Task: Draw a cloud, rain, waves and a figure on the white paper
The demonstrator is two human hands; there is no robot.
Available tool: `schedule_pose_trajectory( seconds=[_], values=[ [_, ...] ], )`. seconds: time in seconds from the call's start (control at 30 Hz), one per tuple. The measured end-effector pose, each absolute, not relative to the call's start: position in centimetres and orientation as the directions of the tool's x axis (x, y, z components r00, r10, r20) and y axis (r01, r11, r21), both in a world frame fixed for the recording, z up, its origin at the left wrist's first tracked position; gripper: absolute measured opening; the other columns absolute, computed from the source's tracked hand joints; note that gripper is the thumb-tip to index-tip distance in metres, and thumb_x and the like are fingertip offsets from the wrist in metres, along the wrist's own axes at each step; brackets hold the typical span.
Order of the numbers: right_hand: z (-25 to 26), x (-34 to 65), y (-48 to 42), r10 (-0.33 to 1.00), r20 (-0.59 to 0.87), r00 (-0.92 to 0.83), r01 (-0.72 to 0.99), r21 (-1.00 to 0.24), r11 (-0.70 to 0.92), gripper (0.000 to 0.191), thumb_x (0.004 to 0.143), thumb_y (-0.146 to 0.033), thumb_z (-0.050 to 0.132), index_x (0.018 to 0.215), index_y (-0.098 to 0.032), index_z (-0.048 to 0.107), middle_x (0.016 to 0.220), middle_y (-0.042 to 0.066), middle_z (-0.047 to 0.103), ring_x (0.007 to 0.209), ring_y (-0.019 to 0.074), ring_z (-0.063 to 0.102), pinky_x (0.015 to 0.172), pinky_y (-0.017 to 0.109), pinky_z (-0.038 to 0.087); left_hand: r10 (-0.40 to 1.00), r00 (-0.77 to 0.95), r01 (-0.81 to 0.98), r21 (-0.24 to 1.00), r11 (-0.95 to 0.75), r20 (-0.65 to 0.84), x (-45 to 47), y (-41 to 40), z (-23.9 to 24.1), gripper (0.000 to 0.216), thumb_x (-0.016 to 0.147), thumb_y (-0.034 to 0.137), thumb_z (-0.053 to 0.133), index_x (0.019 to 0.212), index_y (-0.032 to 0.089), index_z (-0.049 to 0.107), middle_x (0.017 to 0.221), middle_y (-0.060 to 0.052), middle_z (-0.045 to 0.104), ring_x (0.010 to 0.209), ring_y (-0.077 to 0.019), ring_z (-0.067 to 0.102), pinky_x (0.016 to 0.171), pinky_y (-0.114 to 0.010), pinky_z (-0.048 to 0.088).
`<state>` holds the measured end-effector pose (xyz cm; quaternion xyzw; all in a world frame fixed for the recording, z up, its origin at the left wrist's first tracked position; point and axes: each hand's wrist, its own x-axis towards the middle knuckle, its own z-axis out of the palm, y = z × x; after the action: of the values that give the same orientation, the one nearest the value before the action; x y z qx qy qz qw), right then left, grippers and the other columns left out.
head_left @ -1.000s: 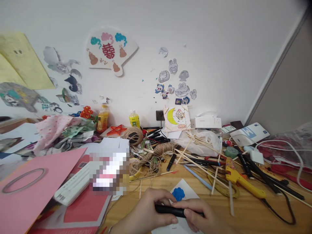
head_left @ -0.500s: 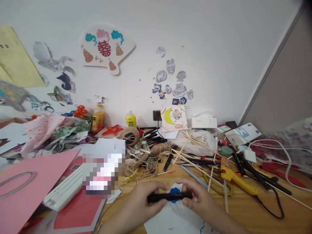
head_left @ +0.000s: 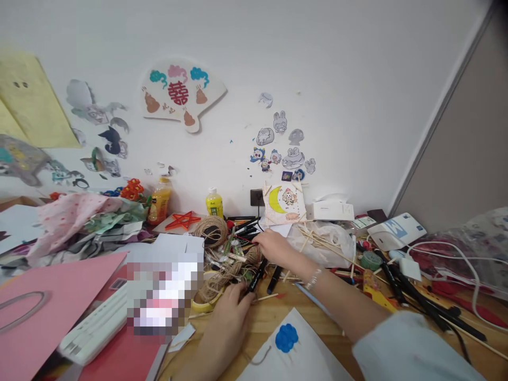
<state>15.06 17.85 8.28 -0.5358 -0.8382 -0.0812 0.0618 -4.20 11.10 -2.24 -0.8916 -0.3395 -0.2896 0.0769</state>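
My left hand (head_left: 229, 315) is low over the table, its fingers closed around the lower end of a black marker (head_left: 257, 275) that points up and away. My right hand (head_left: 275, 247) stretches across to a heap of dark pens (head_left: 245, 230) near the wall. Its fingers are bent together at the heap; whatever is between them is hidden. Below the hands lies a white sheet of paper (head_left: 301, 349) bearing a blue cloud shape (head_left: 286, 337). Another black marker (head_left: 274, 279) rests between the left hand and the right forearm.
Twine (head_left: 212, 230) and thin wooden sticks (head_left: 325, 241) clutter the back. A yellow glue gun (head_left: 375, 291) lies right, partly behind my right arm. At left are a white keyboard (head_left: 93, 325) and pink card (head_left: 51, 307). Two bottles, one a yellow bottle (head_left: 214, 202), stand by the wall.
Both hands were together holding a black marker level over the paper. Now the left hand has shifted left with a marker, and the right has reached forward to the pens.
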Motion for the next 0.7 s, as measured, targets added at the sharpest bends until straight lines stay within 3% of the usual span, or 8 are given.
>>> schedule_pose_trajectory(
  seconds=[0.2, 0.37, 0.53, 0.7],
  values=[
    [6.8, 11.1, 23.4, 0.898, -0.007, -0.44, 0.879, 0.201, 0.433, 0.025, 0.08, 0.001, 0.057, 0.09, -0.013, 0.075, 0.094, 0.016, 0.075, 0.09, 0.0276, 0.07, 0.073, 0.033, 0.051, 0.577, 0.61, 0.655, 0.063, -0.753, 0.543, -4.0, 9.7, -0.8, 0.035, 0.078, -0.002, 0.047, 0.104, 0.013, 0.065, 0.113, -0.017, 0.058, 0.102, -0.0292, 0.056, 0.085, -0.045, 0.053],
    [6.0, 11.0, 23.7, 0.862, -0.046, -0.504, 0.832, 0.24, 0.5, 0.02, 0.08, 0.0, 0.059, 0.082, -0.011, 0.074, 0.088, 0.018, 0.075, 0.094, 0.0299, 0.068, 0.078, 0.038, 0.049, 0.601, 0.578, 0.665, 0.108, -0.739, 0.553, -3.8, 9.4, 0.0, 0.027, 0.078, -0.002, 0.048, 0.091, 0.014, 0.065, 0.107, -0.015, 0.058, 0.099, -0.0285, 0.055, 0.083, -0.044, 0.053],
    [7.7, 12.0, 23.3, 0.802, 0.103, -0.589, 0.802, 0.197, 0.564, 0.016, 0.085, -0.016, 0.06, 0.098, -0.014, 0.069, 0.1, 0.015, 0.071, 0.104, 0.0277, 0.059, 0.084, 0.036, 0.045, 0.616, 0.57, 0.664, 0.136, -0.735, 0.544, -3.9, 9.3, 0.2, 0.026, 0.077, -0.003, 0.048, 0.089, 0.013, 0.064, 0.106, -0.015, 0.057, 0.097, -0.0286, 0.055, 0.082, -0.045, 0.053],
    [12.6, 11.9, 22.6, 0.763, 0.38, -0.523, 0.834, 0.045, 0.55, 0.021, 0.092, -0.021, 0.045, 0.104, -0.011, 0.059, 0.111, 0.014, 0.061, 0.105, 0.0228, 0.054, 0.091, 0.034, 0.043, 0.615, 0.553, 0.663, 0.15, -0.734, 0.563, -3.7, 9.7, -0.5, 0.026, 0.079, 0.0, 0.048, 0.094, 0.014, 0.064, 0.111, -0.015, 0.057, 0.101, -0.0289, 0.055, 0.084, -0.046, 0.053]
  ],
)
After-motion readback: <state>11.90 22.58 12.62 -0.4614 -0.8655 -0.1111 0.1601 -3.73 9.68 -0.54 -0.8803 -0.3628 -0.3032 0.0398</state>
